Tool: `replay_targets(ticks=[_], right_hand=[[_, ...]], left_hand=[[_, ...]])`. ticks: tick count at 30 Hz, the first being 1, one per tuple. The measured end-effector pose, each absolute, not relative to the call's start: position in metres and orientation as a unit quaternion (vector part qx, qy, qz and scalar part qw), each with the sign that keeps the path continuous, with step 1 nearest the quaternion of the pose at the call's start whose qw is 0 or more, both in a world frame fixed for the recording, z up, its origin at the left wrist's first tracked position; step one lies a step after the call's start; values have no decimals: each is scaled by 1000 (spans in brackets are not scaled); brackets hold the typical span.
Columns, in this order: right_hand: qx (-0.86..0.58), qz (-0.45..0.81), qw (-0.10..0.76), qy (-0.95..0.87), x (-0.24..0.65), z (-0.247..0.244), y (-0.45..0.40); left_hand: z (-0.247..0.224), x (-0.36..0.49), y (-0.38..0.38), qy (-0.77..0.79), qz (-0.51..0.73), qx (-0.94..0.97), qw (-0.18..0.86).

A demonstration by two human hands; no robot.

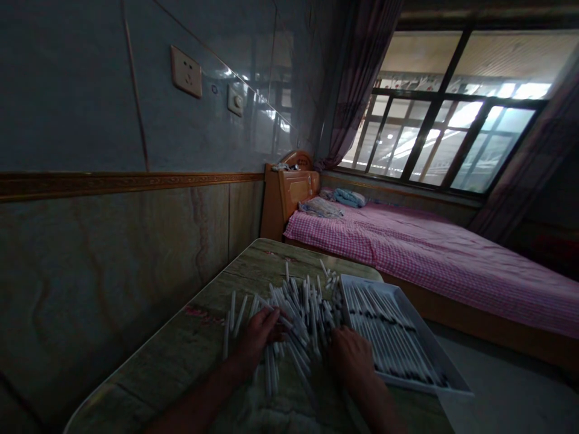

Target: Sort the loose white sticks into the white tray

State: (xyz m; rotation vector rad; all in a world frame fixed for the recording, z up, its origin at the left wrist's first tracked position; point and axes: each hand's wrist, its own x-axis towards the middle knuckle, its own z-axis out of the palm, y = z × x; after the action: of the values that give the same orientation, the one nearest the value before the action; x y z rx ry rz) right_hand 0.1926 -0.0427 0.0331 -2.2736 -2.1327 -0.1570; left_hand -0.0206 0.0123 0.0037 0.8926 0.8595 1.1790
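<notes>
A loose heap of slim, pale, see-through pens [294,301], several with black ends, lies on the table. My left hand [262,331] is at the heap's left side, thumb and fingers closed on a pale pen [278,313] that slants across the pile. At the right side of the heap, close to the tray, my right hand [350,352] is curled with its fingers pointing down. Its fingertips are hidden, so what they grip cannot be made out. Beside it, a white tray [427,325] holds pens laid in two rows with black ends lined up.
The table [176,361] has a green marbled top and stands against a tiled wall [181,241]. Small white pieces [332,280] lie by the tray's far corner. Beyond are a bed with a pink checked cover [384,241], its wooden headboard [298,193] and a window [434,114].
</notes>
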Motion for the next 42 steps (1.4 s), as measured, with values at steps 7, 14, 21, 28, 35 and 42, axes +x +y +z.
replay_targets(ticks=[7, 14, 21, 28, 35, 42], right_hand=[[-728, -38, 16, -684, 191, 31, -37], [-685, -17, 156, -712, 167, 36, -47], [-619, 38, 285, -731, 152, 23, -53], [-617, 28, 293, -730, 152, 22, -54], [-597, -28, 308, -740, 142, 30, -56], [-550, 36, 473, -687, 115, 41, -43]], left_hand=[[2, -20, 14, 341, 527, 355, 692], [8, -20, 14, 320, 544, 265, 728], [7, -20, 12, 313, 546, 246, 738], [1, -17, 10, 303, 533, 281, 738], [3, -17, 6, 313, 511, 318, 734], [5, -1, -10, 297, 449, 312, 783]])
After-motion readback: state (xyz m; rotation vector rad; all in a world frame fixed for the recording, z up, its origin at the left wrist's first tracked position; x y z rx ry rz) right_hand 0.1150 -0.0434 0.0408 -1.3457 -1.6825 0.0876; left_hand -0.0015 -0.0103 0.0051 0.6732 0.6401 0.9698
